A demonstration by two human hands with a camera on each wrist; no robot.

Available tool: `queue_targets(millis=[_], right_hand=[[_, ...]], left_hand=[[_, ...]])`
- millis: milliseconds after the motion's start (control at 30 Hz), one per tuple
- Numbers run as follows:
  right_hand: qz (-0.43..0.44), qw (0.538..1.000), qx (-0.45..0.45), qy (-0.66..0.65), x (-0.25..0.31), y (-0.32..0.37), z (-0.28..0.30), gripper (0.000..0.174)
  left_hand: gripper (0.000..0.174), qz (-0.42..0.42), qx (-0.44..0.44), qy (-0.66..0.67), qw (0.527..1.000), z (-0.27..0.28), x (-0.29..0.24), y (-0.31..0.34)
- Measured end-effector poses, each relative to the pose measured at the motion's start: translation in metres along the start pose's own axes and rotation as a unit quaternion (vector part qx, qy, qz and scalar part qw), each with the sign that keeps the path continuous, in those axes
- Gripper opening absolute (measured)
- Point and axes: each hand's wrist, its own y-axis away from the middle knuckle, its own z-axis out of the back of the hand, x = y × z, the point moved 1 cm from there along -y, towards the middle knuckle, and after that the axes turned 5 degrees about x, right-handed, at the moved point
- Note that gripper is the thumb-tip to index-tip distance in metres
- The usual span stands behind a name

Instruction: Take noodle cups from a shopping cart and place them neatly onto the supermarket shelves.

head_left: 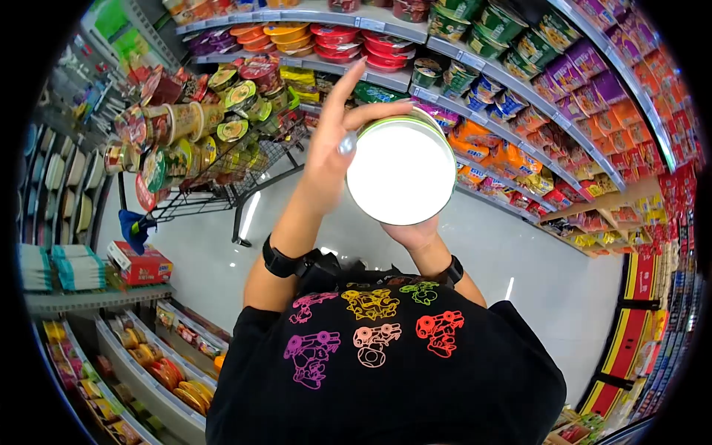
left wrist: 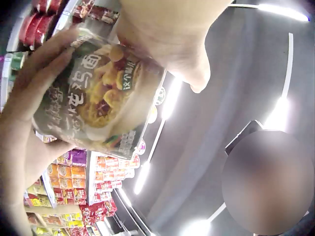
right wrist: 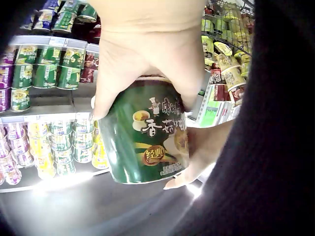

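Note:
A green instant noodle cup (head_left: 400, 172) is held up in front of the chest, its round white end facing the head camera. My right hand (head_left: 410, 233) grips it from below; in the right wrist view, the thumb and fingers of that hand (right wrist: 147, 59) spread round the cup's sides. My left hand (head_left: 326, 152) lies along the other side, index finger raised, another straight finger and the thumb at the rim. Chinese lettering and a noodle picture show on the cup (left wrist: 106, 93) in the left wrist view.
A shopping cart (head_left: 252, 185) heaped with noodle cups stands at left. Shelves (head_left: 512, 81) of cups and bags curve round the far side and right. At lower left, a red box (head_left: 139, 263) sits on a shelf. Pale shiny floor (head_left: 519, 274) lies between.

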Motion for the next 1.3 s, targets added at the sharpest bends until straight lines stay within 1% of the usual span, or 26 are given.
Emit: queue_targets(millis=[33,67,100,200,267,333,400,500,600,633,767,800,867,933,967,1033,1067,1133,1300], right_hand=[[-0.001,0.998,0.021,-0.057,0.004,0.0,0.004,0.097],[0.008,0.999,0.009,-0.051,0.006,0.004,0.004,0.098],[0.018,0.999,-0.006,-0.045,0.006,0.009,0.002,0.098],[0.037,0.992,-0.072,0.098,0.005,0.018,-0.009,0.057],[0.024,0.99,-0.107,0.084,0.011,0.022,-0.01,0.062],[0.001,0.993,-0.086,0.085,0.017,0.026,-0.012,0.066],[-0.03,0.994,-0.009,0.101,0.021,0.033,-0.012,0.071],[-0.08,0.989,-0.036,0.117,0.03,0.042,-0.004,0.103],[-0.093,0.986,-0.041,0.132,0.034,0.051,-0.005,0.1],[-0.089,0.987,-0.03,0.128,0.036,0.053,-0.003,0.1],[-0.058,0.991,-0.003,0.124,0.039,0.062,-0.001,0.098],[-0.049,0.991,0.0,0.127,0.04,0.064,-0.003,0.097],[0.005,0.994,-0.039,0.1,0.04,0.068,0.003,0.095],[0.052,0.993,-0.052,0.09,0.039,0.075,0.003,0.084],[0.073,0.992,-0.046,0.094,0.039,0.08,0.0,0.074],[0.106,0.989,-0.048,0.092,0.041,0.091,0.0,0.071],[0.12,0.988,-0.056,0.085,0.043,0.098,0.003,0.079],[0.151,0.983,-0.068,0.083,0.044,0.109,0.003,0.087],[0.211,0.97,-0.076,0.097,0.04,0.132,0.005,0.087]], left_hand=[[0.092,-0.002,0.012,0.003,1.0,-0.004,0.012,-0.002],[0.094,-0.001,0.011,0.01,1.0,-0.009,0.018,-0.001],[0.101,0.021,0.025,-0.033,0.999,-0.012,0.018,-0.002],[0.102,0.038,0.034,-0.019,0.999,-0.017,0.027,-0.002],[0.104,0.053,0.038,-0.021,0.998,-0.022,0.03,-0.003],[0.102,0.058,0.043,-0.014,0.997,-0.027,0.032,-0.004],[0.099,0.055,0.051,0.001,0.997,-0.031,0.035,-0.003],[0.097,0.056,0.054,0.002,0.997,-0.031,0.039,-0.004],[0.096,0.063,0.07,-0.007,0.995,-0.031,0.041,-0.005],[0.096,0.069,0.07,-0.01,0.995,-0.035,0.04,-0.006],[0.096,0.079,0.096,0.013,0.992,-0.046,0.042,-0.01],[0.098,0.085,0.102,0.008,0.991,-0.051,0.042,-0.012],[0.104,0.099,0.113,0.001,0.989,-0.061,0.042,-0.014],[0.103,0.105,0.138,0.01,0.985,-0.069,0.044,-0.015],[0.103,0.108,0.15,0.014,0.983,-0.073,0.046,-0.016],[0.103,0.116,0.164,0.028,0.979,-0.084,0.051,-0.016],[0.103,0.122,0.176,0.034,0.976,-0.089,0.054,-0.016],[0.103,0.135,0.199,0.047,0.97,-0.097,0.061,-0.016],[0.101,0.152,0.246,0.052,0.956,-0.116,0.069,-0.009]])
